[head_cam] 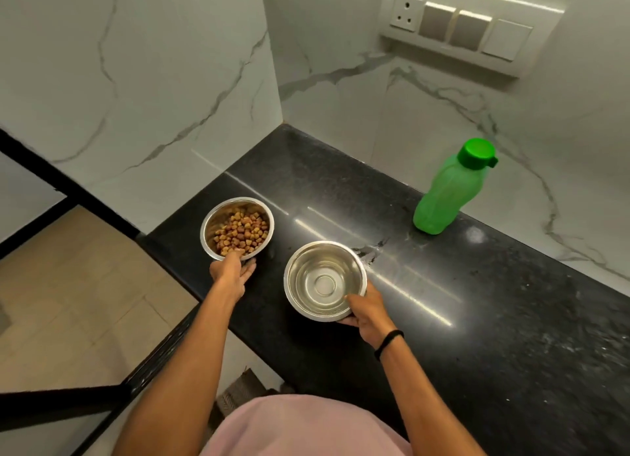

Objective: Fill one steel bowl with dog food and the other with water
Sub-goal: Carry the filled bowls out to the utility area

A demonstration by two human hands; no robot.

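Two steel bowls stand on the black counter (443, 319). The left bowl (211, 223) holds brown dog food kibble (240, 230). My left hand (231, 271) grips its near rim, thumb over the edge. The right bowl (324, 280) shows a shiny inside; whether clear water lies in it is hard to tell. My right hand (366, 314) holds its near right rim, thumb inside. A green plastic bottle (446, 189) with its green cap closed stands upright by the back wall, apart from both hands.
White marble walls close the counter at the back and left. A switch panel (467, 29) is on the back wall. The counter's left edge drops to a tiled floor (68, 285). A few wet spots (370, 251) lie beside the right bowl.
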